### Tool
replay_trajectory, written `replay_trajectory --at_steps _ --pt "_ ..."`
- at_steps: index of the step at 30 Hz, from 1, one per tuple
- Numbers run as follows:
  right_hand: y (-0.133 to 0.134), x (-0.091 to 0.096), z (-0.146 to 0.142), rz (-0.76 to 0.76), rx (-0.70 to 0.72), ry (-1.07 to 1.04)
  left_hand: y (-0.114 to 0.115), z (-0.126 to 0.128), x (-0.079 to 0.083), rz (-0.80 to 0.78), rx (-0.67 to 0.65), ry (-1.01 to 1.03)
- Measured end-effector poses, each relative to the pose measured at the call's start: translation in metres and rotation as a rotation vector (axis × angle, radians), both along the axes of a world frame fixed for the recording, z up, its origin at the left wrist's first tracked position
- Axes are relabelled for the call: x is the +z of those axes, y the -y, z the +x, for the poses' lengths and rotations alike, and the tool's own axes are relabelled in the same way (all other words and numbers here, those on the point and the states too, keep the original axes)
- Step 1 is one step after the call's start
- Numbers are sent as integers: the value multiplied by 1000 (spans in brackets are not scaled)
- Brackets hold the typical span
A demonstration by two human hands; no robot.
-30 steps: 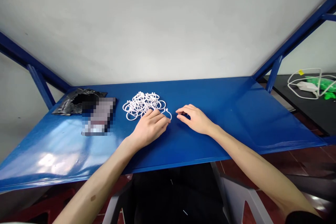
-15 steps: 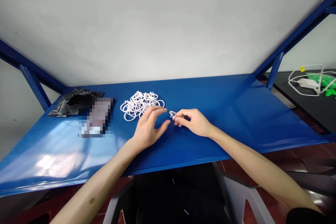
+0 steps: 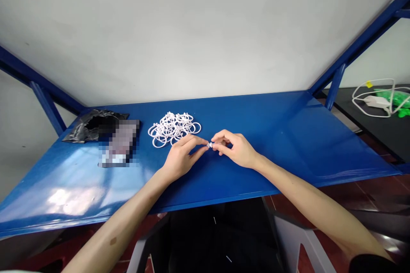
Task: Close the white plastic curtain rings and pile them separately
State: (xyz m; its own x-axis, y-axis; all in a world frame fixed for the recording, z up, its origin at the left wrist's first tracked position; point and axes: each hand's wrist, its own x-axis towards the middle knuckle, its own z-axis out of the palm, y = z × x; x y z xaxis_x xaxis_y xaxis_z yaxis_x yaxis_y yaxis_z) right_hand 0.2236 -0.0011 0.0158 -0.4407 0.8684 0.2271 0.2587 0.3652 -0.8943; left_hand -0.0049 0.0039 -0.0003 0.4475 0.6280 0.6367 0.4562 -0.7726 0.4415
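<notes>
A pile of white plastic rings (image 3: 173,128) lies on the blue metal table (image 3: 288,136), towards the back left of centre. Just in front of the pile, my left hand (image 3: 181,158) and my right hand (image 3: 235,148) meet fingertip to fingertip. Between them they pinch one small white ring (image 3: 209,145), of which only a little shows. Both hands hover slightly above the table top.
A crumpled black plastic bag (image 3: 92,123) and a blurred flat packet (image 3: 119,143) lie at the left of the table. Blue frame struts rise at both sides. A black side table at far right carries a white cable (image 3: 373,98) and green items (image 3: 397,100).
My left hand pulled one ring off the pile and opened, my right hand took it, and now both hands pinch it together between them.
</notes>
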Motion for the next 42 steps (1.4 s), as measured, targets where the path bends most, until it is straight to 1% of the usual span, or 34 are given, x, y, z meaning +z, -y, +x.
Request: replay_trajectory --at_steps 3,7,13,17,23,30,34,42 --pt "0 -4 0 17 -5 8 1 2 0 -68 43 32" --pt "1 -8 -1 4 2 -5 0 4 2 -157 42 82" --pt "3 -8 -4 7 -47 4 0 6 1 -196 24 116" --pt "3 -7 -4 28 -51 33 2 7 2 -191 42 102" --pt "3 -6 -5 159 -77 66 3 8 3 -154 40 110" --pt "5 -8 -8 186 -88 25 6 10 -1 -84 42 121" --pt "7 -9 -9 209 -98 15 8 10 -3 -78 39 131" --pt "8 -13 -10 199 -101 4 10 11 -4 -50 39 123"
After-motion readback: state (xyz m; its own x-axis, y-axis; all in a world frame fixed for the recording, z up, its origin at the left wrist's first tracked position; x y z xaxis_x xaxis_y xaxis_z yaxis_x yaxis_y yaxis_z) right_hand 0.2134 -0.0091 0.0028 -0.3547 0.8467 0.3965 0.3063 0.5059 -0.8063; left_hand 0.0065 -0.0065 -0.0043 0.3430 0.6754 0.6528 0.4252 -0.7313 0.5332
